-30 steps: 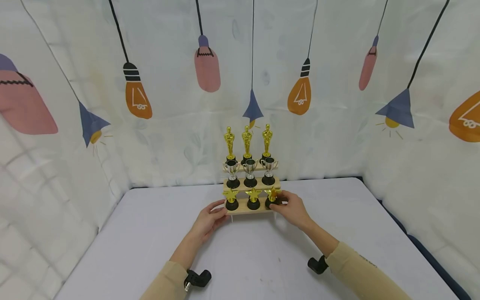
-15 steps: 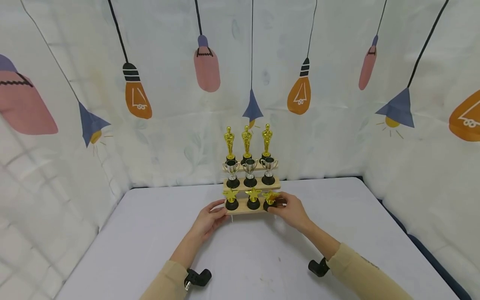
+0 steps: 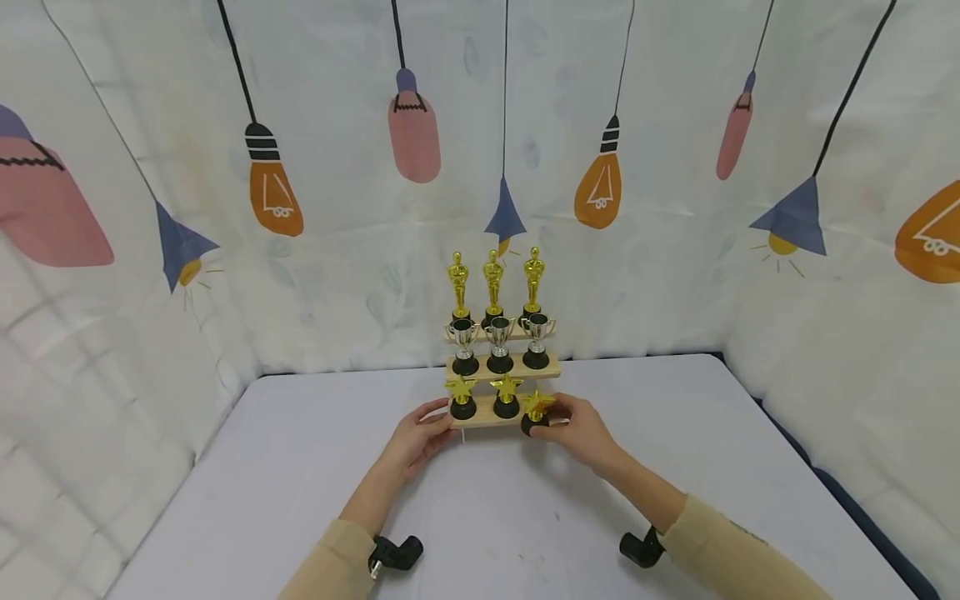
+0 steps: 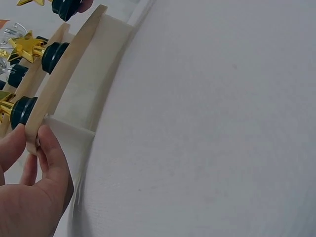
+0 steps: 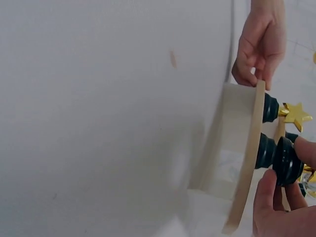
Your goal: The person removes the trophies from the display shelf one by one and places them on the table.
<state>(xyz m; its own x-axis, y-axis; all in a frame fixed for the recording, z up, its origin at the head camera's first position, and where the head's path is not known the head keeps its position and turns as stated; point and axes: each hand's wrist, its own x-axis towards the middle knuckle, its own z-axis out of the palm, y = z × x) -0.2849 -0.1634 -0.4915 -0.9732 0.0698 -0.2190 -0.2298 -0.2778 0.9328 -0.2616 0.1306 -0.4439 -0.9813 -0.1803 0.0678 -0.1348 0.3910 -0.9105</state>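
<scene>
A three-tier wooden display stand [image 3: 486, 418] stands at the back of the table. My left hand [image 3: 420, 439] pinches the left end of its bottom board [image 4: 63, 74] between thumb and fingers. My right hand [image 3: 588, 435] holds a gold star trophy [image 3: 536, 423] by its black base [image 5: 286, 162], in front of the bottom board and lifted off it. Two more star trophies, a left one [image 3: 462, 407] and a middle one [image 3: 506, 404], stand upright on that board. In the right wrist view the held base overlaps the middle trophy.
Silver cup trophies [image 3: 499, 340] fill the middle tier, and gold figure trophies [image 3: 492, 282] the top one. A white cloth [image 3: 300, 467] covers the table. Behind it hangs a curtain [image 3: 360, 275] printed with lamps.
My right hand has drawn the right-hand star trophy off the bottom board, toward me and slightly left. The left hand keeps its grip on the board's end.
</scene>
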